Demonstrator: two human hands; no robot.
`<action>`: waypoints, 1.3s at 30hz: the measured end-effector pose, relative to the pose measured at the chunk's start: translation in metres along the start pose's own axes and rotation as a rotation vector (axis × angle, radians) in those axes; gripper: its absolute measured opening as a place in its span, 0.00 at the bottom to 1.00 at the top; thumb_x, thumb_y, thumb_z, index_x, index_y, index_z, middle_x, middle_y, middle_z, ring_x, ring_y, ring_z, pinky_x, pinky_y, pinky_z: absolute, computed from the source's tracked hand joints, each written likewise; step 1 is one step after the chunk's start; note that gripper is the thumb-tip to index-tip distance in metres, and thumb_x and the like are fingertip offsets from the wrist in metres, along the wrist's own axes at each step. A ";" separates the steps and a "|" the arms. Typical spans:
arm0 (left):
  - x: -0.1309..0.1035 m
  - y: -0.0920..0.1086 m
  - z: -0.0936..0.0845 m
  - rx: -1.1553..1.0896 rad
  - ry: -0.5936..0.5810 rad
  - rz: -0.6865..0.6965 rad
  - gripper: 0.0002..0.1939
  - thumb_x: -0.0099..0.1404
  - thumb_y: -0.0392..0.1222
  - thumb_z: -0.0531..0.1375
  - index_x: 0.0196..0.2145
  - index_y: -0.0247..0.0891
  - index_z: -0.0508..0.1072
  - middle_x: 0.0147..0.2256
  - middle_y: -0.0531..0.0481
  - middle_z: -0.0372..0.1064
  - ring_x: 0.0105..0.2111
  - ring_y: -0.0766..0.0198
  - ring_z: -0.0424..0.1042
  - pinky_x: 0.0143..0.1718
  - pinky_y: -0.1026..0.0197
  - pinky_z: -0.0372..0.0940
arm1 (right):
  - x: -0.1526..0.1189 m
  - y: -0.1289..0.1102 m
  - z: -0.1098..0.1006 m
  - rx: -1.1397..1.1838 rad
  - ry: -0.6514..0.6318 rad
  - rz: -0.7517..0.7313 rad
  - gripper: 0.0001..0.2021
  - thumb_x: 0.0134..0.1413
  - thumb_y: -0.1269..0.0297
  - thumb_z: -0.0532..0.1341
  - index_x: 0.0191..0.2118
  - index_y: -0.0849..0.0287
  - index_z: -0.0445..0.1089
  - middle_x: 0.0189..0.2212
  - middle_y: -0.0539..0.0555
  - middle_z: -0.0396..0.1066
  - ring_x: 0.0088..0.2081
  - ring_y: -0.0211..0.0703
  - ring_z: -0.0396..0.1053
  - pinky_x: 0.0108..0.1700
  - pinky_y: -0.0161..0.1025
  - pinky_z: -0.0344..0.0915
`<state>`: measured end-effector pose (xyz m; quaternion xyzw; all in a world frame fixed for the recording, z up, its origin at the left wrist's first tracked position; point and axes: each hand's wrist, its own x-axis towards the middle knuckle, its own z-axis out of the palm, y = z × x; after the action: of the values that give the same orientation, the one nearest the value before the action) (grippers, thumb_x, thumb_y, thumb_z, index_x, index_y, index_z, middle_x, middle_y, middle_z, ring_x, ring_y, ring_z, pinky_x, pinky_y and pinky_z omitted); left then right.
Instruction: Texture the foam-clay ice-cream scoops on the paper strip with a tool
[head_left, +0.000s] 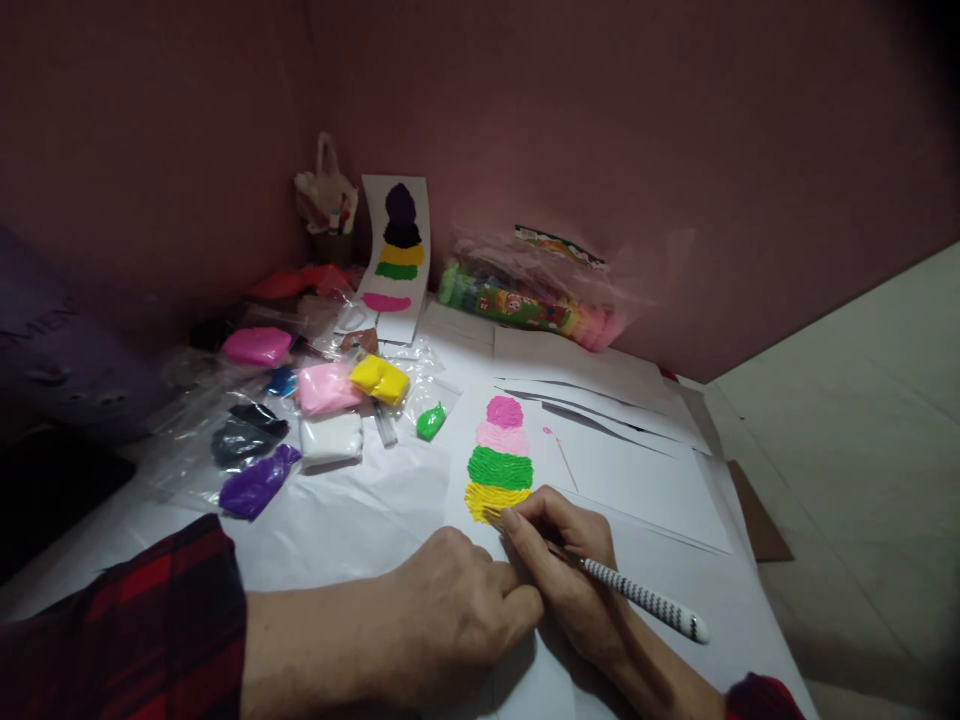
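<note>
My right hand (574, 570) pinches a fork with a white, dark-patterned handle (645, 598). Its metal tip touches the yellow clay band (491, 500), the lowest on a white sheet (459, 480). Above that band are a ridged green clay band (499, 468), a light pink one (504, 437) and a rounded bright pink piece (505, 411). My left hand (457, 605) rests on the paper with its fingers curled in, against my right hand. Whatever its fingers may hold is hidden. A thin stick (566, 463) and a tiny pink bit (547, 430) lie right of the clay.
Bagged clay lies left: purple (259, 482), white (331, 438), pink (328, 388), yellow (380, 379) and green (430, 421). A finished-looking clay card (415, 300) leans at the wall (525, 120). A clear bag of colourful sticks (517, 303) and paper sheets (630, 475) lie behind and right.
</note>
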<state>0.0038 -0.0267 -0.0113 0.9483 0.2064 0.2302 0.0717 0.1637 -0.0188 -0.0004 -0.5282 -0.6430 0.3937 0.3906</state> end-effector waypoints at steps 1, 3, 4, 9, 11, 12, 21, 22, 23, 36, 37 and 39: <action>0.000 0.000 0.000 0.000 0.002 0.002 0.05 0.53 0.31 0.54 0.28 0.38 0.63 0.22 0.56 0.64 0.17 0.65 0.57 0.15 0.57 0.51 | 0.000 0.000 0.000 -0.003 0.001 -0.003 0.15 0.57 0.59 0.61 0.23 0.60 0.66 0.17 0.47 0.62 0.21 0.34 0.56 0.22 0.33 0.56; 0.000 -0.001 0.001 0.005 0.009 0.004 0.05 0.53 0.31 0.54 0.28 0.38 0.63 0.22 0.56 0.64 0.17 0.65 0.57 0.15 0.57 0.51 | 0.000 -0.001 0.000 -0.006 0.000 -0.005 0.14 0.57 0.60 0.61 0.23 0.59 0.66 0.17 0.47 0.62 0.21 0.35 0.57 0.22 0.34 0.56; -0.001 -0.001 0.002 0.007 0.015 0.006 0.05 0.53 0.31 0.54 0.29 0.38 0.63 0.22 0.56 0.64 0.17 0.65 0.57 0.15 0.57 0.50 | 0.000 -0.002 0.000 -0.007 -0.001 -0.002 0.14 0.57 0.60 0.61 0.23 0.59 0.66 0.17 0.47 0.62 0.21 0.35 0.57 0.22 0.34 0.56; -0.001 0.001 0.001 0.003 0.018 -0.001 0.05 0.54 0.30 0.54 0.28 0.38 0.63 0.22 0.56 0.64 0.17 0.65 0.57 0.15 0.57 0.50 | 0.000 -0.004 0.000 -0.004 -0.006 0.014 0.14 0.57 0.60 0.61 0.23 0.59 0.66 0.17 0.47 0.61 0.21 0.35 0.56 0.22 0.34 0.56; 0.000 0.001 -0.001 0.005 0.011 0.001 0.05 0.54 0.30 0.54 0.28 0.38 0.63 0.22 0.55 0.64 0.17 0.65 0.57 0.15 0.57 0.50 | 0.001 -0.004 0.000 -0.006 -0.012 0.016 0.14 0.57 0.59 0.61 0.23 0.59 0.66 0.17 0.47 0.62 0.21 0.35 0.56 0.22 0.34 0.56; 0.000 0.001 -0.002 0.007 0.004 0.005 0.05 0.54 0.30 0.55 0.28 0.38 0.63 0.22 0.55 0.64 0.17 0.65 0.57 0.15 0.57 0.50 | 0.001 -0.004 0.000 -0.008 -0.011 0.018 0.14 0.57 0.59 0.61 0.23 0.59 0.66 0.17 0.47 0.61 0.21 0.35 0.56 0.22 0.34 0.55; 0.003 0.000 -0.005 0.019 -0.080 -0.003 0.06 0.54 0.30 0.55 0.28 0.38 0.62 0.22 0.55 0.65 0.17 0.65 0.59 0.15 0.57 0.48 | 0.000 -0.003 0.000 0.029 0.023 0.007 0.17 0.58 0.57 0.61 0.21 0.58 0.63 0.16 0.46 0.59 0.20 0.34 0.55 0.21 0.33 0.54; 0.003 0.000 -0.005 0.021 -0.098 -0.003 0.06 0.54 0.31 0.55 0.29 0.38 0.62 0.22 0.55 0.65 0.17 0.65 0.59 0.14 0.57 0.47 | 0.000 -0.003 0.000 0.036 0.031 -0.001 0.17 0.58 0.57 0.61 0.21 0.58 0.62 0.16 0.46 0.58 0.19 0.34 0.54 0.20 0.33 0.53; 0.003 0.000 -0.004 0.020 -0.115 -0.002 0.05 0.54 0.31 0.55 0.29 0.38 0.62 0.22 0.55 0.66 0.17 0.65 0.60 0.14 0.57 0.47 | -0.001 -0.002 -0.001 0.040 0.039 -0.007 0.18 0.59 0.56 0.60 0.21 0.58 0.62 0.15 0.45 0.57 0.19 0.34 0.53 0.20 0.33 0.53; 0.002 0.000 -0.005 0.050 -0.138 -0.006 0.06 0.53 0.31 0.56 0.28 0.39 0.62 0.22 0.55 0.66 0.17 0.66 0.60 0.14 0.57 0.47 | -0.002 0.002 -0.002 -0.068 0.085 -0.073 0.22 0.65 0.57 0.54 0.20 0.57 0.57 0.16 0.46 0.56 0.19 0.34 0.55 0.21 0.33 0.53; 0.002 0.000 -0.006 0.049 -0.141 -0.006 0.06 0.53 0.32 0.57 0.28 0.39 0.62 0.22 0.55 0.66 0.17 0.65 0.60 0.14 0.56 0.47 | -0.002 0.001 -0.002 -0.070 0.083 -0.077 0.22 0.65 0.57 0.54 0.19 0.57 0.57 0.16 0.46 0.55 0.19 0.34 0.54 0.22 0.33 0.53; 0.002 0.001 -0.005 0.052 -0.142 -0.009 0.07 0.53 0.32 0.57 0.29 0.39 0.62 0.22 0.55 0.66 0.17 0.65 0.60 0.13 0.56 0.46 | -0.001 0.000 -0.001 -0.079 0.084 -0.080 0.22 0.65 0.56 0.55 0.19 0.57 0.56 0.16 0.45 0.53 0.19 0.34 0.53 0.21 0.33 0.52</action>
<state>0.0030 -0.0264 -0.0058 0.9629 0.2108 0.1566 0.0626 0.1647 -0.0195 0.0003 -0.5332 -0.6618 0.3295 0.4113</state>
